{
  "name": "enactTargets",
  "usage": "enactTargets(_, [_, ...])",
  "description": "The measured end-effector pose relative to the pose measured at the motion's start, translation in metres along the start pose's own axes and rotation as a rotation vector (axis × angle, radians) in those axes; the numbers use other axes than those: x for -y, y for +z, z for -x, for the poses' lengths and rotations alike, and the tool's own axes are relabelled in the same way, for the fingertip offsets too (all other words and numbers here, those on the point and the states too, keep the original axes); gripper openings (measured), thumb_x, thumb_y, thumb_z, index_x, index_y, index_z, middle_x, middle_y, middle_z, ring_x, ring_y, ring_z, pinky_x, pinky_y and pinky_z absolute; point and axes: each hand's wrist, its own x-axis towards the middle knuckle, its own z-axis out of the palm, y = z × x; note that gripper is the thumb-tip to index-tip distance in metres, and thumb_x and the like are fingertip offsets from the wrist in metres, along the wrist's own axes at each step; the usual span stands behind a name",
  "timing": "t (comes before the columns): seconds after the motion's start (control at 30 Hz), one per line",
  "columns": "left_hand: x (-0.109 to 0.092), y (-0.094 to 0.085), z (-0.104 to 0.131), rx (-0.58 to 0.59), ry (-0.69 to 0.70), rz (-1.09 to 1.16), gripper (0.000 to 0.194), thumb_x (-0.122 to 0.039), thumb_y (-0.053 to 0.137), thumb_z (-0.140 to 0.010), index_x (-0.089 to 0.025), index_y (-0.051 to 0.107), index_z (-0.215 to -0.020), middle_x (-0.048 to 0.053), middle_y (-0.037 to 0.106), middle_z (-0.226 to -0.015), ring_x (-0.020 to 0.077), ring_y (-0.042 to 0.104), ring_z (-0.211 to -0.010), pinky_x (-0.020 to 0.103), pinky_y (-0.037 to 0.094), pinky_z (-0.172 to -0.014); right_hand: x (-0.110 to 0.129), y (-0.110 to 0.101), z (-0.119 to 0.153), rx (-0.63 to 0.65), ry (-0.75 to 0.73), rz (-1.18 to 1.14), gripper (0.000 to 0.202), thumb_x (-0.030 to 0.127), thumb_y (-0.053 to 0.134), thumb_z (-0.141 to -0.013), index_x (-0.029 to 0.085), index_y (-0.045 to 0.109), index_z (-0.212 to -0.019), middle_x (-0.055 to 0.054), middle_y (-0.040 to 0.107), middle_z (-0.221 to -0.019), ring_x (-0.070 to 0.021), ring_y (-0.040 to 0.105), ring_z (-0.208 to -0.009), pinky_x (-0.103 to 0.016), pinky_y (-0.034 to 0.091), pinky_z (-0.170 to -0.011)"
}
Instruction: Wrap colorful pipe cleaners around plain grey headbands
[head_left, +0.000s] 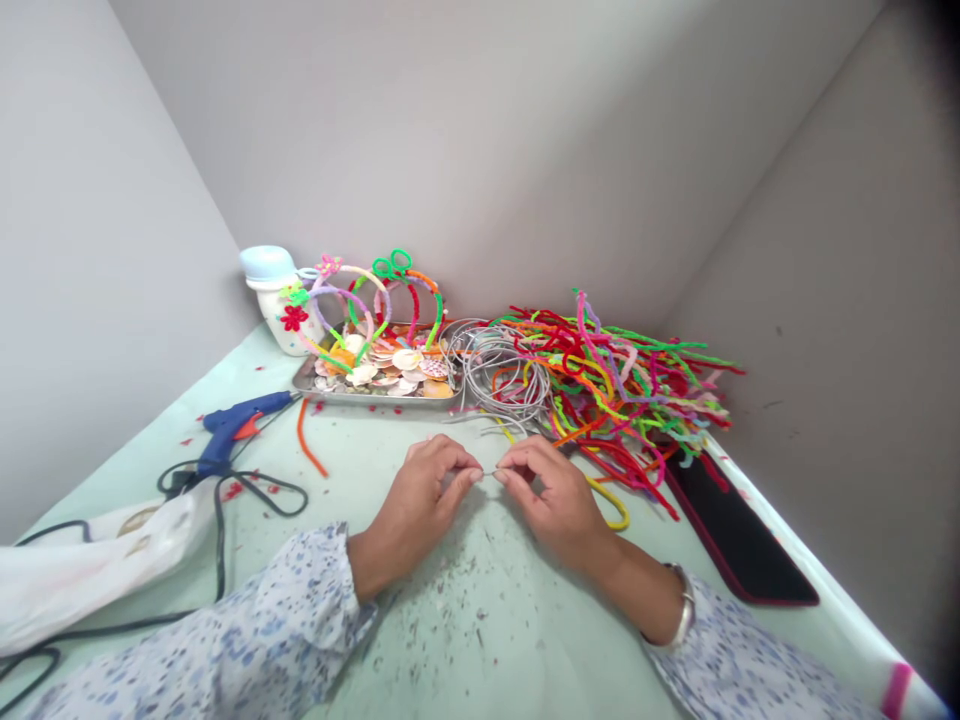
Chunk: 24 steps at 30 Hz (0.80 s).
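Over the middle of the table, my left hand (431,495) and my right hand (555,500) face each other, thumbs and forefingers pinched. A short stretch of thin grey wire (488,473) shows between the fingertips; the rest of it is hidden by the fingers. Just beyond the hands lies a coil of silvery wire (514,385). To its right spreads a heap of colourful pipe cleaners (622,370), and a yellow pipe cleaner (616,512) curls out beside my right wrist.
A blue glue gun (232,425) lies left with its black cord looping forward, near a white bag (112,560). Behind are a metal tray (360,398) of seashells, several pipe-cleaner headbands (431,290) and a white jar (274,300). A black flat item (742,530) lies right.
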Motion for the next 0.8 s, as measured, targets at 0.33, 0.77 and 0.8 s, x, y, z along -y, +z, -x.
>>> enactTargets(0.33, [-0.0037, -0.0013, -0.0004, 0.095, -0.015, -0.040, 0.019, -0.020, 0.045, -0.091, -0.018, 0.059, -0.079, 0.003, 0.061, -0.082, 0.0185, 0.054, -0.083, 0.037, 0.038, -0.085, -0.0020, 0.0012, 0.0016, 0.022, -0.053, 0.030, 0.006, 0.017, 0.056, -0.088, 0.020, 0.061, -0.089, -0.004, 0.059, -0.088, -0.0182, 0.056, -0.084, -0.031, 0.044, -0.074])
enactTargets(0.77, [-0.0027, -0.0029, -0.0018, 0.124, -0.032, 0.017, 0.023, -0.024, 0.042, -0.093, -0.018, 0.060, -0.079, 0.002, 0.060, -0.083, 0.0182, 0.053, -0.083, 0.037, 0.035, -0.088, -0.0006, 0.0001, 0.0006, 0.015, -0.049, 0.010, 0.006, 0.017, 0.055, -0.089, 0.019, 0.061, -0.089, -0.004, 0.059, -0.089, -0.0178, 0.057, -0.083, -0.030, 0.045, -0.074])
enactTargets(0.8, [-0.0026, -0.0027, -0.0018, 0.126, -0.029, 0.012, 0.024, -0.024, 0.042, -0.093, -0.018, 0.060, -0.078, 0.002, 0.060, -0.082, 0.0183, 0.053, -0.083, 0.037, 0.035, -0.087, -0.0007, 0.0003, 0.0006, 0.016, -0.049, 0.009, 0.006, 0.018, 0.055, -0.089, 0.019, 0.061, -0.089, -0.004, 0.059, -0.089, -0.0178, 0.057, -0.084, -0.030, 0.045, -0.075])
